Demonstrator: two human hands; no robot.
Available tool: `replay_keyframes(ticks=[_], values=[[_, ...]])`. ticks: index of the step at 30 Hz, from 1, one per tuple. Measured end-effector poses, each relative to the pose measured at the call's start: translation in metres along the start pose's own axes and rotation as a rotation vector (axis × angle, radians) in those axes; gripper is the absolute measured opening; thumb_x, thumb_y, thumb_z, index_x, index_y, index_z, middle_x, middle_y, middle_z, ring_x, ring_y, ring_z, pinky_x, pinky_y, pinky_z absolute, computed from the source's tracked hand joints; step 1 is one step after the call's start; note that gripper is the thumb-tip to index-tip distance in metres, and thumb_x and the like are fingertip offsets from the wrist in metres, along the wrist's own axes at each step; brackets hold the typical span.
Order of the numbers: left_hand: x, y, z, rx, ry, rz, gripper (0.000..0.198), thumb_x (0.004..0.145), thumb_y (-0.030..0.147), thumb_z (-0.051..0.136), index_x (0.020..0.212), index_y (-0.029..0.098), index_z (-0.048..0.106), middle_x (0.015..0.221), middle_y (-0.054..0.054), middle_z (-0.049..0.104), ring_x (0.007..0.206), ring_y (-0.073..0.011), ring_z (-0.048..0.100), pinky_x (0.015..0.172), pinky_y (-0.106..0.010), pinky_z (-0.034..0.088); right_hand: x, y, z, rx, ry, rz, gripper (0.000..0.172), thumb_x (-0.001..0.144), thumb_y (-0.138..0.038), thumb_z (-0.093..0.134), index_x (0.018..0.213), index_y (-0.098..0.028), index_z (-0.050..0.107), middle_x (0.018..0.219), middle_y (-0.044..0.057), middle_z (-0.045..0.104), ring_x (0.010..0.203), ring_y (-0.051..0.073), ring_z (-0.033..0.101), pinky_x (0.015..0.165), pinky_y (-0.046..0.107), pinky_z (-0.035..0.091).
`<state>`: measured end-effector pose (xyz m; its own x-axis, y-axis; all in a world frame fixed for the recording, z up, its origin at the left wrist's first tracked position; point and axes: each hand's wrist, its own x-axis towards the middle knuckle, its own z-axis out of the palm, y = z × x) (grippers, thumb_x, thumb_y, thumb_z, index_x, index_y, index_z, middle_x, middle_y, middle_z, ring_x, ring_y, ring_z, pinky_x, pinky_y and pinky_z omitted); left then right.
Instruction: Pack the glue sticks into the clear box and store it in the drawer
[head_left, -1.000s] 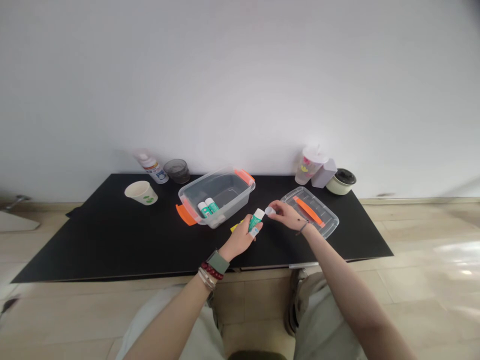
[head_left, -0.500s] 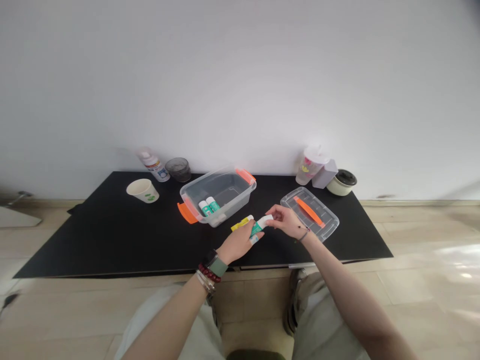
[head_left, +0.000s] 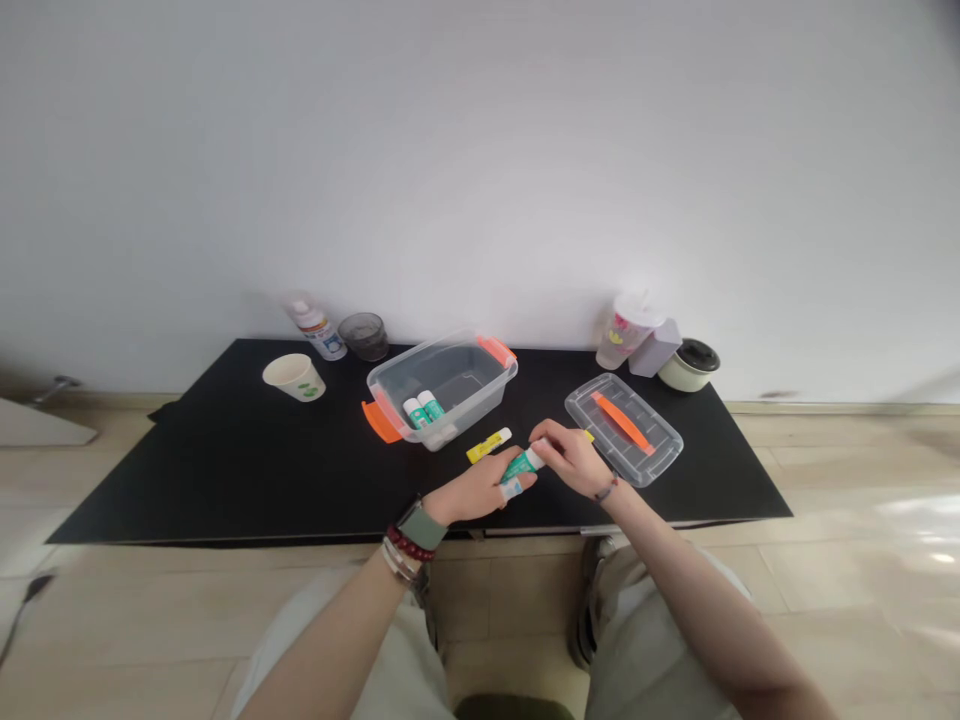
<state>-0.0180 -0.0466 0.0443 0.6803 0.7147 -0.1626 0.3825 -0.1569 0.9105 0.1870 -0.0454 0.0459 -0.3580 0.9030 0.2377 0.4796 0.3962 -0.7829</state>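
My left hand point(head_left: 480, 484) is wrapped round a green glue stick point(head_left: 517, 466) with a white end. At that white end, the bent fingers of my right hand point(head_left: 574, 456) are closed on the cap point(head_left: 535, 456). A yellow glue stick point(head_left: 489, 445) with a white tip lies on the black table just beyond my left hand. Behind the right hand a small yellow piece point(head_left: 589, 436) peeks out, mostly hidden. Two more green-and-white glue sticks point(head_left: 430, 405) lie inside the clear plastic box point(head_left: 472, 408), which has orange latches.
The box's clear lid point(head_left: 660, 445) with its orange handle lies right of my hands. A paper cup point(head_left: 295, 376), a spray bottle point(head_left: 324, 337) and a dark glass point(head_left: 364, 336) stand at the left. Back right are a flowered tumbler point(head_left: 619, 338), a grey-white box and a lidded pot point(head_left: 688, 367).
My right hand has turned over the white end, its fingers curling closer to the glue stick. The left hand has drawn slightly away from the yellow glue stick, showing more of it.
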Motion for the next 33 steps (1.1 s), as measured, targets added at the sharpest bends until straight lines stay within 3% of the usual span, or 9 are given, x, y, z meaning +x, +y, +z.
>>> replay_keyframes(ticks=[4, 7, 10, 16, 22, 25, 27, 30, 33], values=[[0.0, 0.011, 0.005, -0.291, -0.149, 0.055, 0.038, 0.093, 0.057, 0.041, 0.095, 0.02, 0.043, 0.065, 0.006, 0.042, 0.052, -0.0091, 0.04, 0.051, -0.024, 0.038, -0.003, -0.013, -0.012, -0.036, 0.028, -0.102, 0.029, 0.097, -0.044, 0.041, 0.088, -0.02, 0.055, 0.065, -0.002, 0.053, 0.056, 0.012, 0.046, 0.056, 0.024, 0.036], [-0.001, 0.015, 0.007, -0.231, -0.186, 0.091, 0.038, 0.095, 0.057, 0.039, 0.099, 0.019, 0.045, 0.063, 0.006, 0.045, 0.052, -0.01, 0.042, 0.052, -0.025, 0.039, -0.005, -0.024, -0.013, -0.126, -0.005, -0.097, 0.031, 0.098, -0.038, 0.035, 0.075, -0.022, 0.047, 0.063, -0.001, 0.049, 0.055, 0.012, 0.044, 0.058, 0.025, 0.034], [-0.001, 0.016, 0.007, -0.003, -0.075, 0.071, 0.033, 0.096, 0.049, 0.04, 0.104, 0.019, 0.049, 0.064, 0.003, 0.053, 0.055, -0.0135, 0.05, 0.057, -0.027, 0.042, -0.004, -0.029, -0.008, -0.224, -0.036, -0.035, 0.03, 0.097, -0.033, 0.033, 0.07, -0.022, 0.042, 0.058, -0.003, 0.045, 0.051, 0.011, 0.04, 0.056, 0.025, 0.03], [0.005, 0.012, 0.014, 0.363, 0.133, 0.095, 0.025, 0.096, 0.039, 0.041, 0.106, 0.018, 0.05, 0.096, -0.01, 0.065, 0.088, -0.0254, 0.064, 0.078, -0.035, 0.047, 0.003, -0.022, 0.005, -0.269, 0.034, 0.069, 0.03, 0.097, -0.031, 0.031, 0.07, -0.023, 0.04, 0.054, -0.004, 0.038, 0.048, 0.012, 0.04, 0.055, 0.026, 0.027], [0.008, 0.01, 0.023, 0.656, 0.218, -0.069, 0.028, 0.097, 0.038, 0.037, 0.114, 0.018, 0.047, 0.102, -0.014, 0.065, 0.091, -0.0299, 0.065, 0.074, -0.038, 0.048, 0.006, -0.019, 0.026, -0.381, 0.165, 0.345, 0.031, 0.098, -0.03, 0.032, 0.07, -0.023, 0.042, 0.054, -0.003, 0.04, 0.048, 0.014, 0.041, 0.053, 0.027, 0.022], [0.007, 0.009, 0.016, 0.525, 0.191, -0.01, 0.026, 0.096, 0.039, 0.04, 0.109, 0.018, 0.048, 0.095, -0.011, 0.064, 0.086, -0.0268, 0.064, 0.073, -0.037, 0.048, 0.004, -0.022, 0.023, -0.267, 0.155, 0.327, 0.037, 0.101, -0.04, 0.029, 0.069, -0.023, 0.039, 0.055, -0.003, 0.042, 0.051, 0.014, 0.045, 0.054, 0.026, 0.025], [0.005, 0.011, 0.009, 0.275, 0.084, 0.048, 0.026, 0.096, 0.043, 0.04, 0.103, 0.019, 0.047, 0.081, -0.005, 0.06, 0.072, -0.0204, 0.06, 0.066, -0.033, 0.048, 0.001, -0.024, 0.015, -0.152, 0.09, 0.208, 0.041, 0.1, -0.047, 0.027, 0.071, -0.023, 0.041, 0.058, -0.002, 0.045, 0.054, 0.014, 0.047, 0.056, 0.025, 0.03], [0.0, 0.015, 0.0, -0.117, -0.169, 0.085, 0.032, 0.097, 0.051, 0.034, 0.094, 0.02, 0.045, 0.065, 0.003, 0.048, 0.053, -0.012, 0.047, 0.053, -0.026, 0.044, -0.004, -0.027, 0.002, -0.059, 0.006, -0.038, 0.039, 0.099, -0.049, 0.03, 0.076, -0.022, 0.048, 0.067, 0.001, 0.053, 0.06, 0.014, 0.049, 0.06, 0.025, 0.036], [-0.003, 0.017, -0.001, -0.165, -0.233, 0.097, 0.033, 0.097, 0.051, 0.035, 0.097, 0.02, 0.046, 0.062, 0.005, 0.045, 0.051, -0.0109, 0.044, 0.052, -0.024, 0.042, -0.006, -0.027, -0.001, -0.133, 0.009, -0.107, 0.034, 0.097, -0.041, 0.034, 0.072, -0.022, 0.046, 0.064, 0.0, 0.051, 0.057, 0.013, 0.046, 0.06, 0.025, 0.034]])
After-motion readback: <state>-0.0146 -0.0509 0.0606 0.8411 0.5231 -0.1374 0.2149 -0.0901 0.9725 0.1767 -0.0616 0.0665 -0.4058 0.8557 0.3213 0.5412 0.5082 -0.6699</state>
